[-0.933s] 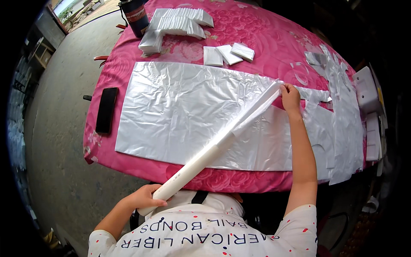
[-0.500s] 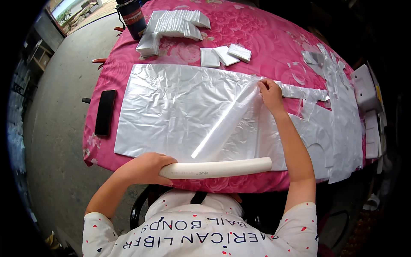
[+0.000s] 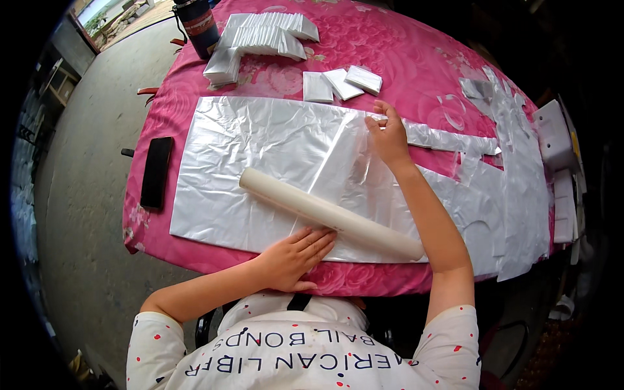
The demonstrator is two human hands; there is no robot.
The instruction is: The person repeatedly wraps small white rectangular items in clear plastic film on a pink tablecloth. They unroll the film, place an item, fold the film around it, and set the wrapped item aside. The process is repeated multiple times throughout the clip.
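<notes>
A stack of thin, silvery-white plastic sheets lies spread before me, with a loose layer turned over at its right part. Across the sheets rests a white plastic pipe, slanting from upper left to lower right. My left hand lies flat at the table's near edge, fingers stretched out and their tips against the pipe's near side. At the sheets' far edge is my right hand; its thumb and fingers are apart and bent, next to the turned-over layer, and I see nothing gripped.
Folded white packets stand in rows at the far left, with a few loose packets nearer. A dark bottle is beside them. A black phone lies left on the pink tablecloth. Plastic scraps cover the right side.
The pipe has moved from my left hand's grip onto the sheets and now lies slanted. My left hand has let go and shifted right. My right hand has moved left and slightly away from me.
</notes>
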